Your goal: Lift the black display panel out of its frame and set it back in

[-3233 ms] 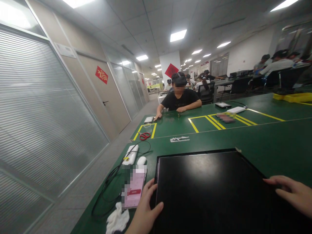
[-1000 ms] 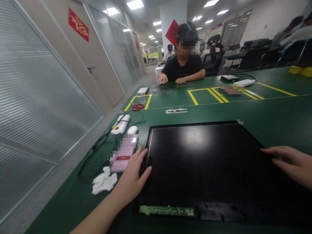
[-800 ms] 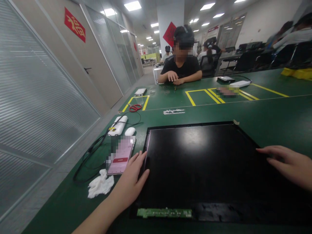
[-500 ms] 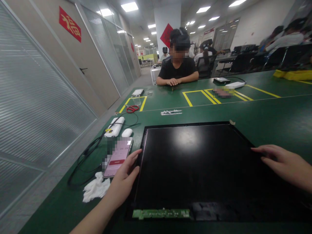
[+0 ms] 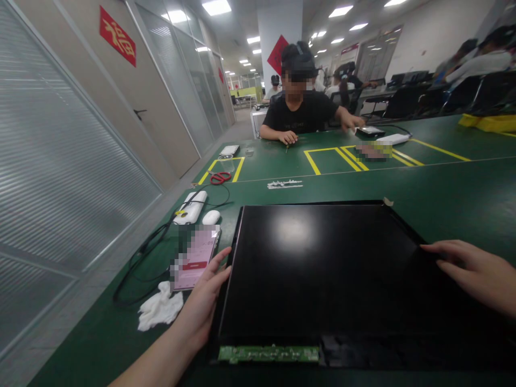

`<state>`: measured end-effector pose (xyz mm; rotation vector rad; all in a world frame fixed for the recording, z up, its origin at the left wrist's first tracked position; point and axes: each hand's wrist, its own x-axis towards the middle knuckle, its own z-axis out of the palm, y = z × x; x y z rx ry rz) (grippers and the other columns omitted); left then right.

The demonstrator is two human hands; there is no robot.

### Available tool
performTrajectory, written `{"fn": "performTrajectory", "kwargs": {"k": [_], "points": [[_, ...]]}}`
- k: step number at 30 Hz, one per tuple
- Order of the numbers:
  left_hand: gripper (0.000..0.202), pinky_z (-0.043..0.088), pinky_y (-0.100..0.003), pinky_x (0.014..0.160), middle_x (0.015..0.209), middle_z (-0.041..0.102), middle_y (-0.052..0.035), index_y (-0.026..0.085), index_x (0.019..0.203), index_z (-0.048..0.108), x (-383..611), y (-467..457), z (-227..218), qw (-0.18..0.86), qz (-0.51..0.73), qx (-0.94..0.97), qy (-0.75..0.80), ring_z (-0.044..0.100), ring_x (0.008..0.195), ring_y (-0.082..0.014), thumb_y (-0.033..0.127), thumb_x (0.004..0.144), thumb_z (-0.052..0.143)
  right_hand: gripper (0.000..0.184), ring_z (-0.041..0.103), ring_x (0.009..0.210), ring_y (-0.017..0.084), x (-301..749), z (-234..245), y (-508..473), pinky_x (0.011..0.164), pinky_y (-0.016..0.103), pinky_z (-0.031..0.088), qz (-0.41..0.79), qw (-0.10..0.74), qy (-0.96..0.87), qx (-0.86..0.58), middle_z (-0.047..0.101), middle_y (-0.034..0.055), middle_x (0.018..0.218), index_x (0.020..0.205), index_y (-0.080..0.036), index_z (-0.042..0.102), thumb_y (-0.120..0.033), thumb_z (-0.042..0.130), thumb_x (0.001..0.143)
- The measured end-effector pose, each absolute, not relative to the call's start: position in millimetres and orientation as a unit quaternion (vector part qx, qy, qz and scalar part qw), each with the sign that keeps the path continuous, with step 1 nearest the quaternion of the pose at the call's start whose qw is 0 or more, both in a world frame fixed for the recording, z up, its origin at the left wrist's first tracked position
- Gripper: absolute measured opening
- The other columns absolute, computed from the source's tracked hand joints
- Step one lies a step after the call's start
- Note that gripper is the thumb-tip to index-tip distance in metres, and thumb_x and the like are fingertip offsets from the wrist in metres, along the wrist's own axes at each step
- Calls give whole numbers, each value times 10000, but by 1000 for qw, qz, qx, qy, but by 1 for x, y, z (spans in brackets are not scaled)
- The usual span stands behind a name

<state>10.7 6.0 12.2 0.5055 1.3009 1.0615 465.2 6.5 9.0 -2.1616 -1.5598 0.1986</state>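
A large black display panel (image 5: 322,269) lies on the green table (image 5: 463,188), right in front of me. A narrow green circuit strip (image 5: 268,353) runs along its near edge. My left hand (image 5: 203,303) is closed on the panel's left edge, which looks slightly raised off the table. My right hand (image 5: 473,274) rests on the panel's right edge with its fingers stretched out flat.
Left of the panel lie a phone (image 5: 196,257), a crumpled white cloth (image 5: 160,313), a white mouse (image 5: 210,217), a white adapter (image 5: 190,207) and a black cable (image 5: 137,263). Red scissors (image 5: 220,177) lie farther off. A person (image 5: 300,110) sits opposite, one hand reaching sideways.
My left hand slid from the panel's top face to its left edge and closed on it. The view tilted down early on. The person opposite now reaches toward a device.
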Motion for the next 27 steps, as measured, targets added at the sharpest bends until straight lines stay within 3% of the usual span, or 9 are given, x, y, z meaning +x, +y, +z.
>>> {"fn": "performTrajectory", "kwargs": {"k": [6,10,13,17,19,23,27], "points": [[889,624,-344,651,1061,764,-14,368,1456,434,10,5,9,660,465,242,538,767,766,-238,212,675,829,381,543,641,201,463,12,7,621,355,415,93,235,-552,-795,597,47,789,646,-263,598,-374,375,358],[817,609,-307,668,1138,752,-39,287,1376,554,12,3,16,661,453,259,539,756,858,-243,226,622,862,385,540,656,205,463,12,7,649,361,404,89,235,-556,-793,595,50,806,651,-263,597,-379,372,361],[696,580,-255,664,1130,761,-40,234,1308,636,13,1,21,665,450,281,525,744,869,-221,182,635,805,390,538,676,212,462,13,7,664,370,399,88,232,-555,-794,593,52,806,652,-263,592,-384,369,356],[729,536,-232,607,1118,771,-39,228,1354,624,10,2,23,688,419,301,510,740,816,-213,81,640,646,375,539,663,214,462,14,7,649,380,405,88,222,-552,-799,588,55,788,625,-263,580,-386,366,342],[688,556,-262,685,1197,747,-51,228,1370,616,8,3,22,701,411,315,490,735,942,-252,115,692,629,375,539,657,211,462,13,7,644,379,406,88,223,-551,-799,587,52,786,629,-267,578,-389,369,342],[514,518,-369,982,1304,694,-82,191,1315,665,4,5,19,673,409,368,495,636,1203,-317,321,820,699,385,534,679,213,465,10,8,669,382,395,89,236,-550,-796,586,50,793,647,-266,579,-385,382,338],[698,470,-447,1068,1290,704,-90,229,1377,605,3,3,17,670,397,384,496,638,1208,-338,293,724,843,393,533,669,200,468,7,8,665,369,399,99,236,-547,-797,583,42,810,670,-264,582,-381,395,345]]}}
